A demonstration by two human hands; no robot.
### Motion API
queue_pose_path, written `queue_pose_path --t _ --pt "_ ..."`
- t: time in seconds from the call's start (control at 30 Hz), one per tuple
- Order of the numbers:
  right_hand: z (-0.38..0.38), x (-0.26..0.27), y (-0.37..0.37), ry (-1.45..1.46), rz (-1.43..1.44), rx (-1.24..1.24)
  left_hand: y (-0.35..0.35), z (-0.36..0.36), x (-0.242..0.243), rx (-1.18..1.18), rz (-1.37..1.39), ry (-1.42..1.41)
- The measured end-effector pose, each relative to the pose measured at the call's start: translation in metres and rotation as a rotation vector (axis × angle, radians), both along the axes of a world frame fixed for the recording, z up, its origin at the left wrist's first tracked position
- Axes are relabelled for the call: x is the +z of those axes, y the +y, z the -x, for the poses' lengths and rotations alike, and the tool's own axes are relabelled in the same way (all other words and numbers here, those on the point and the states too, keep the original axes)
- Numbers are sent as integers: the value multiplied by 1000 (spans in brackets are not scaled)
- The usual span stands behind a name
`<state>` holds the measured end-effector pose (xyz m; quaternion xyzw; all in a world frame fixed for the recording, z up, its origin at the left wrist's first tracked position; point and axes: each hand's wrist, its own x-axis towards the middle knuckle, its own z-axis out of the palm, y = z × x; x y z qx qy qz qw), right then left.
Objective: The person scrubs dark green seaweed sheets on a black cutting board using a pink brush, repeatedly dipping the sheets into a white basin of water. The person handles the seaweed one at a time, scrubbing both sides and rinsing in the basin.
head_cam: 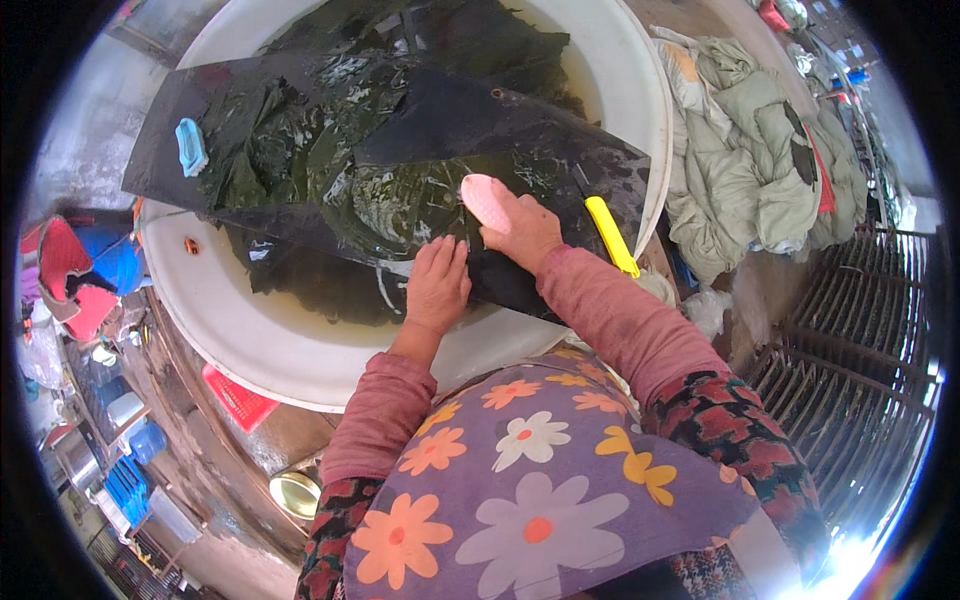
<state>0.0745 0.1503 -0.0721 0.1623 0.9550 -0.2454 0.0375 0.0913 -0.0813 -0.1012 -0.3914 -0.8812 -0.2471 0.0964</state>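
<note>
My right hand (pixel 523 225) grips a pink scrubbing brush (pixel 486 201), held against a wet dark-green sheet of seaweed (pixel 390 202). Flat on the near edge of that sheet rests my left hand (pixel 441 281), its fingers extended; the brush is just to its upper right. The seaweed lies on a black board (pixel 480 120) that spans a large round white tub (pixel 300 349). A yellow-handled utility knife (pixel 611 232) with its blade out lies on the board, right of my right hand. At the board's left end sits a light-blue scrubbing brush (pixel 191 148).
More dark seaweed (pixel 495 45) soaks in cloudy water inside the tub. Grey-green fabric (pixel 750 165) is heaped to the right, beside metal slatted racks (pixel 847 337). A red plastic basket (pixel 238 397) and a metal basin (pixel 295 495) are on the floor at lower left.
</note>
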Motion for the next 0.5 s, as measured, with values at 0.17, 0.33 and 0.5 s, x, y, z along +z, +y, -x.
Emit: queue_pose_path --t 0.17,0.33,0.5 --pt "-1 17 28 188 -147 -372 -1 1 4 -19 -21 -1" --pt "-29 13 19 -117 50 -144 -2 2 9 -28 -12 -27" --pt "-34 6 47 125 -166 -343 -10 9 15 -45 -18 -61"
